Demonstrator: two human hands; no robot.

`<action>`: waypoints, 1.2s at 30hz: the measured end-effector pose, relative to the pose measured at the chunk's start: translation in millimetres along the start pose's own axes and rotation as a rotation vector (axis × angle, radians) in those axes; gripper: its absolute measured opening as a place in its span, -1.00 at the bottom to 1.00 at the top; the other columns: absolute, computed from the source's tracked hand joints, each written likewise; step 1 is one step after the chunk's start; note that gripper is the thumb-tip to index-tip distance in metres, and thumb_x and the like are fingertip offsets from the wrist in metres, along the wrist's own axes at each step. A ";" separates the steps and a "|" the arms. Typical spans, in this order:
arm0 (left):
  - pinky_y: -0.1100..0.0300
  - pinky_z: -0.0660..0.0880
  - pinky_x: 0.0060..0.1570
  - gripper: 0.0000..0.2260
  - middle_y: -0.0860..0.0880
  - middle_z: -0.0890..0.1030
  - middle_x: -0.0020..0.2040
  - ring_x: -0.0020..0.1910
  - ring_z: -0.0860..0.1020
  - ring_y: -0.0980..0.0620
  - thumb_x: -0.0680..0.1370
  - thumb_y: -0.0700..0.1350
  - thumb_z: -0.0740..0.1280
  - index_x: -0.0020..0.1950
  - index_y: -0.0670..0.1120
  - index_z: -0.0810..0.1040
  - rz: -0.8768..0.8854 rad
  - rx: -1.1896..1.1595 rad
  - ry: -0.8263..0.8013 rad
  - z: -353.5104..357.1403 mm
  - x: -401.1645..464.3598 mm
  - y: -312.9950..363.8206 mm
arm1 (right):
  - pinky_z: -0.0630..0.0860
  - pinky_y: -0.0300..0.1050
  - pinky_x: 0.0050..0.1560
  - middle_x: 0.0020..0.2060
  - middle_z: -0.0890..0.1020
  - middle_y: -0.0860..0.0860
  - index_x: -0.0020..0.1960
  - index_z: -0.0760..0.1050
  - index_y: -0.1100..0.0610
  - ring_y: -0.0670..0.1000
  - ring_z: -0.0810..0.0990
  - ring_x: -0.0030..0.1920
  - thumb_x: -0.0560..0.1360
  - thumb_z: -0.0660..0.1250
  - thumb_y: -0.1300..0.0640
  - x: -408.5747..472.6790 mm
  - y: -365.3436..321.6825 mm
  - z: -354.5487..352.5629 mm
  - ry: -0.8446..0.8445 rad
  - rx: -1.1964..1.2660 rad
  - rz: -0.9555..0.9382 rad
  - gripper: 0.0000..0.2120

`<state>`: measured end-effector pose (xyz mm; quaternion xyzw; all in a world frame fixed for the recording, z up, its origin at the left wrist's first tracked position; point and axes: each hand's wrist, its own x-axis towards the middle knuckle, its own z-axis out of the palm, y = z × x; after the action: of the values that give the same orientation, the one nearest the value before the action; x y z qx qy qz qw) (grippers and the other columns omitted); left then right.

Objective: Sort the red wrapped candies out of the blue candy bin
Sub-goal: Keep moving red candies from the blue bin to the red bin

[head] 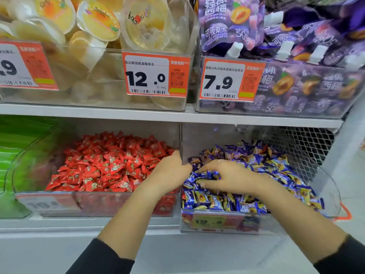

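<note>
Two clear bins sit side by side on the lower shelf [88,224]. The blue candy bin [327,186] stands at about 4 o'clock from the middle of the view, heaped with blue-and-gold wrapped candies [276,165]. Just beside it, at 8 o'clock, the red candy bin [11,175] is piled with red wrapped candies [110,165]; a clear divider wall [180,135] stands between the two.

The right hand [225,175] lies palm down on the blue heap near the bin's left side, its fingers [203,181] curled down into the wrappers, thumb and forefinger close together around a blue candy. Whether it pinches one firmly cannot be told.

The left hand [169,171] reaches over the right-hand edge of the red pile, fingers bent toward the divider at 12 o'clock of the hand. What it holds, if anything, cannot be told, as the back of the hand hides the fingertips. No red wrapper shows on top of the blue heap.

Both forearms are bare, with black sleeves [102,260] at the lower edge. On the upper shelf stand bins of yellow jelly cups [98,22] and purple jelly pouches [227,24], with orange price tags reading 12.0 [156,76] and 7.9 [229,81].
</note>
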<state>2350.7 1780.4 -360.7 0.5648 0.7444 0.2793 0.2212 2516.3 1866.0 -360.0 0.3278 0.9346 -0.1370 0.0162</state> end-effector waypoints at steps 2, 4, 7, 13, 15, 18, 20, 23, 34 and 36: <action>0.16 0.31 -0.11 -0.69 -0.17 0.55 0.19 0.09 0.49 -0.14 0.57 -0.08 0.17 0.30 -0.12 0.37 -0.004 0.019 -0.013 -0.7 1.6 -0.7 | 0.44 -0.07 0.22 0.22 0.56 -0.05 0.28 0.52 0.00 -0.04 0.51 0.19 0.49 0.33 -0.15 10.7 -17.7 16.8 -0.133 0.030 -0.119 -0.59; 0.16 0.29 -0.12 -0.70 -0.18 0.54 0.19 0.07 0.48 -0.14 0.57 -0.11 0.17 0.28 -0.13 0.36 0.007 0.030 -0.021 -1.1 3.1 -2.5 | 0.50 -0.01 0.09 0.07 0.61 0.00 0.13 0.59 0.03 0.03 0.55 0.05 0.49 0.34 -0.12 24.3 -28.6 37.4 -0.221 -0.051 -0.193 -0.69; 0.13 0.36 -0.07 -0.69 -0.18 0.54 0.20 0.10 0.49 -0.15 0.55 -0.13 0.17 0.29 -0.13 0.35 0.019 0.047 -0.026 -0.3 3.4 -4.0 | 0.50 0.06 0.09 0.11 0.58 0.03 0.16 0.57 -0.02 0.09 0.51 0.14 0.50 0.28 -0.20 41.4 -18.1 46.6 -0.245 -0.328 -0.233 -0.65; 0.10 0.38 -0.07 -0.70 -0.14 0.55 0.11 0.02 0.48 -0.11 0.58 -0.14 0.14 0.31 -0.10 0.33 0.048 0.041 -0.040 -1.8 0.2 -3.5 | 0.29 0.05 0.31 0.40 0.37 -0.02 0.38 0.38 -0.12 0.12 0.34 0.37 0.55 0.13 -0.28 36.8 37.2 13.5 -0.196 -0.616 -0.042 -0.53; 0.11 0.36 -0.09 -0.71 -0.16 0.55 0.12 0.02 0.48 -0.13 0.58 -0.14 0.14 0.30 -0.11 0.34 0.039 0.033 -0.037 -1.5 0.9 -2.0 | 0.29 0.07 0.31 0.40 0.38 -0.02 0.37 0.38 -0.12 0.11 0.34 0.36 0.55 0.12 -0.28 28.9 48.7 3.7 -0.159 -0.609 0.006 -0.53; 0.12 0.35 -0.13 -0.72 -0.15 0.55 0.09 0.00 0.47 -0.12 0.57 -0.16 0.14 0.28 -0.12 0.34 0.021 0.021 -0.045 -2.1 0.1 0.2 | 0.22 0.09 0.39 0.44 0.33 -0.05 0.38 0.37 -0.14 0.11 0.29 0.41 0.56 0.09 -0.29 17.5 62.9 -7.6 -0.162 -0.601 0.071 -0.53; 0.11 0.39 -0.05 -0.72 -0.15 0.53 0.11 0.04 0.47 -0.12 0.57 -0.16 0.14 0.28 -0.13 0.34 0.019 0.014 -0.044 -2.5 -0.9 0.8 | 0.14 0.12 0.45 0.47 0.29 -0.08 0.40 0.35 -0.20 0.10 0.23 0.46 0.56 0.06 -0.30 8.7 70.7 -14.1 -0.171 -0.542 0.119 -0.55; 0.11 0.38 -0.11 -0.77 -0.14 0.52 0.01 -0.01 0.47 -0.13 0.58 -0.17 0.13 0.23 -0.18 0.36 0.005 0.039 -0.036 -1.6 -1.2 3.3 | 0.05 0.17 0.46 0.42 0.38 -0.08 0.34 0.42 -0.25 0.14 0.25 0.44 0.59 0.03 -0.27 -2.8 66.8 -25.2 -0.169 -0.485 0.198 -0.60; 0.12 0.32 -0.18 -0.66 -0.12 0.49 0.04 -0.05 0.44 -0.07 0.57 -0.16 0.14 0.34 -0.16 0.28 -0.005 0.054 -0.034 0.9 2.2 0.5 | 0.22 0.16 0.39 0.34 0.41 0.16 0.44 0.28 0.16 0.20 0.33 0.36 0.61 0.09 0.06 68.6 -24.0 57.2 -0.279 -0.640 -0.025 -0.57; 0.11 0.38 -0.06 -0.65 -0.14 0.51 0.13 0.03 0.46 -0.10 0.57 -0.15 0.14 0.36 -0.16 0.28 -0.003 0.052 -0.039 0.6 3.1 -0.5 | 0.16 0.19 0.43 0.41 0.34 0.17 0.49 0.16 0.20 0.20 0.28 0.40 0.61 0.12 0.09 79.8 -20.4 58.8 -0.282 -0.722 0.072 -0.51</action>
<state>2349.9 1783.4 -361.5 0.5745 0.7477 0.2485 0.2216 2437.7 1883.6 -421.2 0.3115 0.8992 0.1576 0.2636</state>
